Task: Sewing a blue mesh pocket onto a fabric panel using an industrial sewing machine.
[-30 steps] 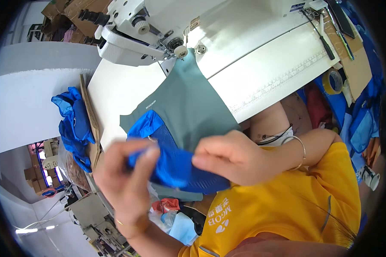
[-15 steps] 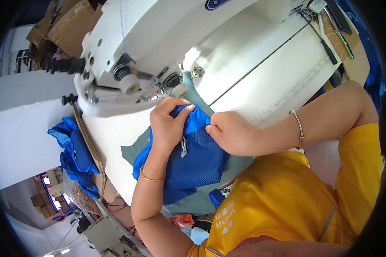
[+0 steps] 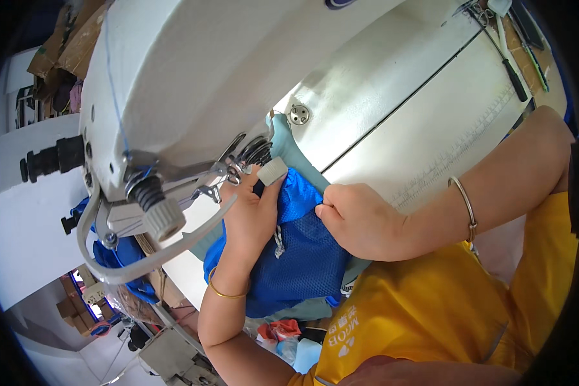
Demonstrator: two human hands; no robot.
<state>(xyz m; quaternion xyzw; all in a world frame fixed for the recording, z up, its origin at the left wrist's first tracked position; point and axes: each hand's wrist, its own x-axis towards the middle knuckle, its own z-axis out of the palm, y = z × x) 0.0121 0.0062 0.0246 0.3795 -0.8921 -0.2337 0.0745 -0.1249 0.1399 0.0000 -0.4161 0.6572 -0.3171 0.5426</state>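
A blue mesh drawstring bag [image 3: 302, 267] with a smooth bright-blue top band lies below the head of a white sewing machine [image 3: 199, 83]. My left hand [image 3: 245, 209] grips its top band from the left, thumb along the fabric. The machine's round knob and metal parts hide some of those fingertips. On the right, my right hand [image 3: 360, 222] is closed, pinching the band's edge between thumb and curled fingers. A short grey-white cord [image 3: 278, 243] hangs from the bag between the hands. Grey-green fabric [image 3: 292, 145] lies underneath and shows past the bag's edges.
The white machine table [image 3: 418, 128] carries a printed ruler scale. Scissors [image 3: 482, 16] and a black-handled screwdriver [image 3: 513, 80] lie at the far right. More blue fabric [image 3: 119, 257] hangs off the left edge. Cardboard boxes [image 3: 80, 42] stand at the far left.
The machine head appears larger and lower, now covering part of my left hand's fingers. Both hands keep their grip on the bag, with little change between them.
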